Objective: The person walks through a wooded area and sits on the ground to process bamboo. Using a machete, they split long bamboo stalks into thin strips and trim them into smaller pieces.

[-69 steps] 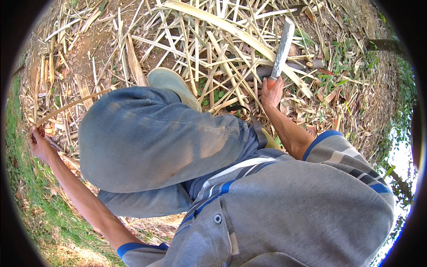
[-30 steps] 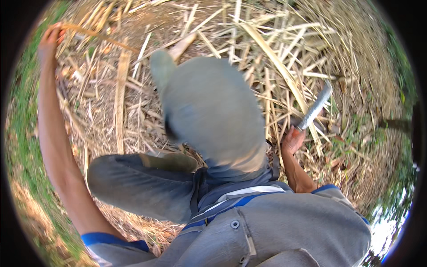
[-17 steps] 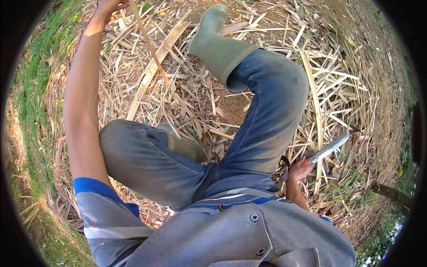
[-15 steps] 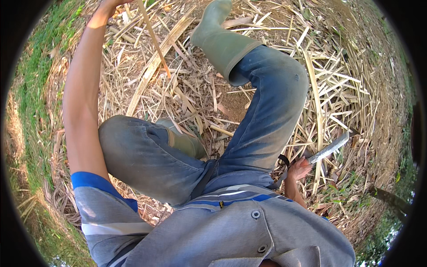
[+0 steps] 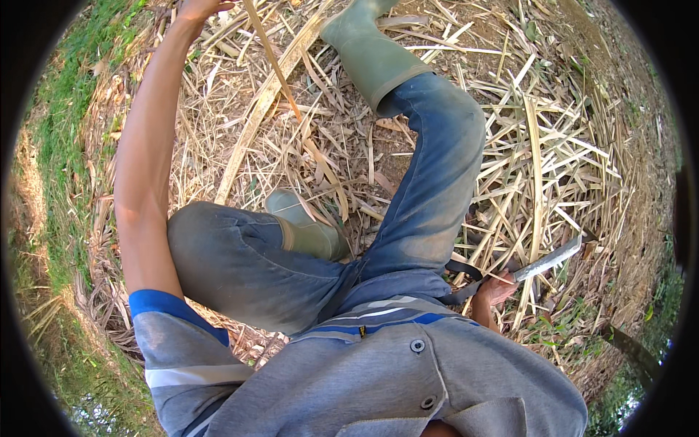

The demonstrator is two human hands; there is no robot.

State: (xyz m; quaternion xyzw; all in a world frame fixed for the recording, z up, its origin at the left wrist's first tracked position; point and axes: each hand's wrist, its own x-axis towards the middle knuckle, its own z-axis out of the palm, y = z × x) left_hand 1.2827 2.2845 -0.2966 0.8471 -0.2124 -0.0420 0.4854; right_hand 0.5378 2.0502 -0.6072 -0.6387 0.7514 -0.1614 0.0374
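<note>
At the upper left edge of the picture, my left hand (image 5: 204,7) is partly cut off, with its fingers curled. Beside those fingers a thin brown wooden strip (image 5: 271,60) slants down over the litter. It moves along with the hand, though the grip itself lies mostly outside the picture. Low on the right, next to my hip, my right hand (image 5: 496,289) is closed round the handle of a machete (image 5: 550,260). Its pale grey blade points out to the right and slightly away from me, over the cut strips.
Many pale split strips (image 5: 535,160) lie scattered on the ground to the right. A longer, wider strip (image 5: 263,102) lies ahead at left. My legs are folded and spread, in green rubber boots (image 5: 375,62). Grass (image 5: 65,146) borders the left side.
My left hand and the thin strip have shifted to the right, and more of the hand shows. The machete stays in my right hand, slightly lower in the picture. The whole view has shifted a little.
</note>
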